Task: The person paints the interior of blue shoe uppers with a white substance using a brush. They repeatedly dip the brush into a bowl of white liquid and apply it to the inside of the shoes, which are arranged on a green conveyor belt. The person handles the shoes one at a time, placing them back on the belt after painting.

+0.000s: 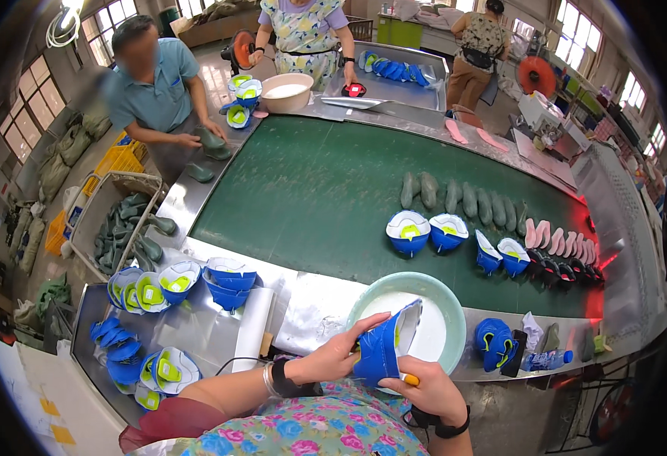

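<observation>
In front of me, a blue shoe upper (377,351) with a white lining is tilted on its side over the near edge of a light-green basin (458,323) of white liquid. My left hand (337,356) grips the upper from its left side, with fingers partly hidden behind it. My right hand (434,389) is closed around a yellow-handled tool (409,378) at the upper's lower right. The tool's working end is hidden, so its kind cannot be told.
Blue uppers (232,283) lie at left beside a white roll (254,328). Across the green conveyor belt (295,197) lie more uppers (408,232), grey-green shoe lasts (469,199) and pink insoles (544,232). A bottle (548,360) stands right. Co-workers (159,83) work opposite.
</observation>
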{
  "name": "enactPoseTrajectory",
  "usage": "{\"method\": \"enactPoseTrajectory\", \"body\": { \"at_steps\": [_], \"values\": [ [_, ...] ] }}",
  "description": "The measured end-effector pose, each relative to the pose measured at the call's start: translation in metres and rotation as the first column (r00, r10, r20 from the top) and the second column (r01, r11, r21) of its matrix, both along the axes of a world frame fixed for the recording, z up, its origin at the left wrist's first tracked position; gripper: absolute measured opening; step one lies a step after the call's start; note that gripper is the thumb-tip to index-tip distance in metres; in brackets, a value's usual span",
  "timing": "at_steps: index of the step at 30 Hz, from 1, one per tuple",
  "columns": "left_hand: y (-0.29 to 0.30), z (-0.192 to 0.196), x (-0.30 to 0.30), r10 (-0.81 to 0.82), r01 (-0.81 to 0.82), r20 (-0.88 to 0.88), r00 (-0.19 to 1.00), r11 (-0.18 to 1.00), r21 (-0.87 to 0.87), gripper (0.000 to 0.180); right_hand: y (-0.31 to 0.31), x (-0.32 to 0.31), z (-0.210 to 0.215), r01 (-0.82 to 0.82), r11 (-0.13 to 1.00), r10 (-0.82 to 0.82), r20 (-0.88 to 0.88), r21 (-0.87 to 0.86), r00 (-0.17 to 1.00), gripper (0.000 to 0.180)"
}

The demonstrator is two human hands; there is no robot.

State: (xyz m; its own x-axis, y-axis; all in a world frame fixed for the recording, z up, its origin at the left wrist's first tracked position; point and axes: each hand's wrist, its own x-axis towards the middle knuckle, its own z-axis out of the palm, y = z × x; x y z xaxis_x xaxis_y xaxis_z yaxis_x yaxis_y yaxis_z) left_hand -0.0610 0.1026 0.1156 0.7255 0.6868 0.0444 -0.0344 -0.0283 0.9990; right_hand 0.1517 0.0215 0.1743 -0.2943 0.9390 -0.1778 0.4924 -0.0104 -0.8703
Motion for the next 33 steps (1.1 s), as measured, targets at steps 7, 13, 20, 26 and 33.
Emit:
{"method": "enactPoseTrajectory", "body": {
  "at_steps": [7,13,20,26,33],
  "values": [
    [-0.004,-0.008,-0.038,-0.037,0.098,0.144,0.989,0.890,-0.446,0.050,-0.017,0.032,-0.013,0.502,0.850,-0.498,-0.066,0.159,0.865,0.018],
    [-0.019,-0.016,-0.077,-0.346,0.315,0.027,0.938,0.817,-0.483,0.037,-0.023,0.062,-0.062,0.812,0.582,-0.813,0.024,0.043,0.581,0.031],
    [-0.036,-0.026,-0.101,-0.203,0.063,-0.059,0.977,0.547,-0.834,0.087,-0.021,0.069,-0.122,0.731,0.648,-0.754,0.041,0.215,0.656,0.021],
    [-0.043,-0.058,-0.076,0.009,-0.079,-0.086,0.996,0.495,-0.866,0.065,-0.004,0.053,-0.160,0.699,0.683,-0.726,0.095,0.211,0.681,0.016],
    [-0.013,-0.066,-0.048,0.148,-0.084,0.002,0.989,0.573,-0.815,0.060,0.005,0.049,-0.156,0.686,0.695,-0.717,0.144,0.215,0.682,0.017]
  ]
}}
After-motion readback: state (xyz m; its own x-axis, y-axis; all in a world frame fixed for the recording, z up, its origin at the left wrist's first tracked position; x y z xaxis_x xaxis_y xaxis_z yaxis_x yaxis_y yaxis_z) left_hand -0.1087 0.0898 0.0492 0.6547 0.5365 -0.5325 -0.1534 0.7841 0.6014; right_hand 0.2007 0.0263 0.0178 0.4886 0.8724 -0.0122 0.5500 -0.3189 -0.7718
